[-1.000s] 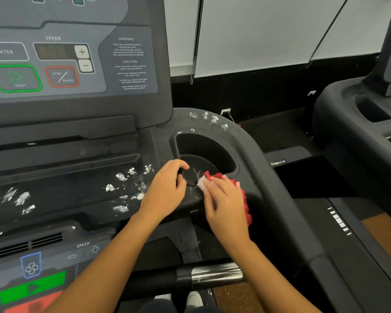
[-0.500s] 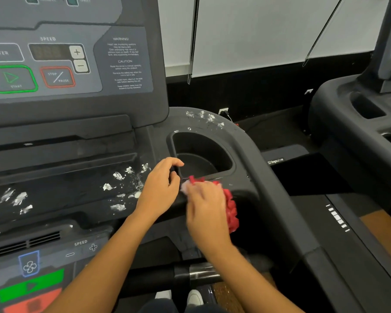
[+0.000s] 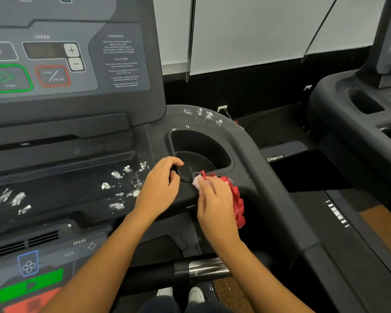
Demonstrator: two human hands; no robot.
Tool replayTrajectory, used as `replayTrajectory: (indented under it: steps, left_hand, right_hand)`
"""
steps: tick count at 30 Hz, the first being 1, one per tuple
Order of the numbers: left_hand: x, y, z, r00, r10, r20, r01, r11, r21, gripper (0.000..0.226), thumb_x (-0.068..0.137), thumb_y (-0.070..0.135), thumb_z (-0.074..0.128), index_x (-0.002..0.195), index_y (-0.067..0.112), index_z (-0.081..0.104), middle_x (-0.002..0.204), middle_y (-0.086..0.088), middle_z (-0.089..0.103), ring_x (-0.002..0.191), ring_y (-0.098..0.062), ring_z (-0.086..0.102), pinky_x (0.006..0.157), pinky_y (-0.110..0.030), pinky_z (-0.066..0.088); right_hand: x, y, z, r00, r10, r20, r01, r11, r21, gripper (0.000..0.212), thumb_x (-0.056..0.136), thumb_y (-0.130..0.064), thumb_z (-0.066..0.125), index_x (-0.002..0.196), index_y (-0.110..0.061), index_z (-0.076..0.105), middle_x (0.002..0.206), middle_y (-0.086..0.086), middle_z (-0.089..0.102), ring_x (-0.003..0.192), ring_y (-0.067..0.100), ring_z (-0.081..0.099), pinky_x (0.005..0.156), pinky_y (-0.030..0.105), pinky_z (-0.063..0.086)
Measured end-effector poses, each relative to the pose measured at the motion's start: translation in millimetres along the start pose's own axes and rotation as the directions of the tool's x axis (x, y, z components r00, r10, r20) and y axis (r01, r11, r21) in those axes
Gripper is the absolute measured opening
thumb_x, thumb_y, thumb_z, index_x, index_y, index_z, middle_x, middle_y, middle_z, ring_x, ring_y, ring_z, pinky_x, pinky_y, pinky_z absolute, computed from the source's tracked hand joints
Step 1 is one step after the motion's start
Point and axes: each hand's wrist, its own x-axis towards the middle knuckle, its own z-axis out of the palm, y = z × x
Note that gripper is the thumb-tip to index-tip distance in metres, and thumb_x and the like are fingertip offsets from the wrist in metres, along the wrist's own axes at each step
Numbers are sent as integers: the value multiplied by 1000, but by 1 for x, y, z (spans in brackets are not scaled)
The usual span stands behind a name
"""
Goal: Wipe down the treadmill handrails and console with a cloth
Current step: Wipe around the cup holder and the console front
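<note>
**Right hand** [image 3: 215, 206]: lay palm down, fingers closed over a red cloth [image 3: 238, 203] and pressing it flat. The cloth sat on the near rim of the cup holder [image 3: 231, 160], its pale leading corner touching the lip. Judged purpose: scrubbing the rim, with the palm's weight supplying the pressure.

**Left hand** [image 3: 160, 188]: sat just left of the right hand. Its fingers were curled, with index finger and thumb hooked round the left rim of the cup holder. It carried no cloth. Judged purpose: bracing the body while the other hand rubbed.

**Cup holder:** a deep dark well set in the right shoulder of the console [image 3: 66, 64]. Only a thin pale mark showed inside, close to the cloth. Further contents could not be told.

**White smears** [image 3: 117, 188]: scattered on the shelf left of the left hand. A second patch [image 3: 203, 115] sat on the far rim of the cup holder, and a third [image 3: 14, 199] far left on the shelf. Judged: wiping well short of finished.

**Handrail** [image 3: 203, 268]: a dark bar with a silver band, near the person and below both forearms, touched by neither hand.

**Neighbouring treadmill pocket** [image 3: 363, 102]: far right; its contents were too dark to tell.
</note>
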Motion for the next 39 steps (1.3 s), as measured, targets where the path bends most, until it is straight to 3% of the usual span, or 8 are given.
replayTrajectory:
  steps: [3,8,16,22,24,29,36,39]
  left_hand:
    - [0,0,-1,1000,1,8,-1,1000,-1,26,91,3,43,109,16,57,99,11,52,69,7,47,67,-2,35]
    - [0,2,-1,1000,-11,10,11,1000,1,26,91,4,43,109,17,56,101,12,51,71,5,48,68,-1,35]
    - [2,-1,2,1000,-16,7,16,1000,-12,27,90,3,44,106,21,57,105,13,54,85,7,48,75,1,34]
    - [0,0,0,1000,-25,-1,25,999,-26,28,90,3,43,106,19,58,104,10,56,71,-11,53,67,-5,38]
    - [0,0,0,999,-32,1,32,999,-32,28,90,3,43,106,20,58,108,11,55,71,-1,51,68,-3,37]
    - [2,0,1,998,-57,2,57,997,-57,28,89,4,44,105,23,57,107,14,54,75,9,49,70,-2,37]
    - [1,-1,-2,995,-99,13,100,985,-141,29,89,1,43,103,22,58,108,12,56,82,7,51,71,1,36]
    - [3,2,-5,988,-153,19,153,956,-249,29,90,-1,43,101,20,60,110,11,59,101,4,52,77,4,34]
  right_hand:
    - [-2,13,-7,998,-28,48,26,999,29,26,95,-17,46,119,-16,58,104,-2,59,96,12,55,86,30,50]
    - [-2,30,-3,981,184,-55,-184,983,6,32,94,-11,53,125,-11,55,117,6,58,113,20,52,99,39,46]
    - [-14,0,5,990,-133,35,130,989,71,32,93,-14,47,123,-12,57,113,1,59,105,14,55,96,28,45]
    - [13,43,-18,993,108,-50,-108,994,2,31,91,-14,46,117,-12,62,104,2,64,99,16,58,100,15,33]
    - [15,36,-16,990,137,-26,-137,990,-17,33,89,-15,43,114,-11,63,101,3,64,96,19,58,95,26,44]
    - [7,12,-7,989,-98,106,100,995,-13,30,90,-17,46,116,-14,62,107,0,65,101,15,59,95,30,47]
    - [9,37,-14,995,98,-31,-97,995,34,37,90,-19,39,119,-12,61,114,1,64,110,16,57,105,10,22]
    - [-5,25,-14,1000,-4,1,3,994,112,35,92,-20,39,120,-14,60,115,-2,61,113,6,50,107,7,19]
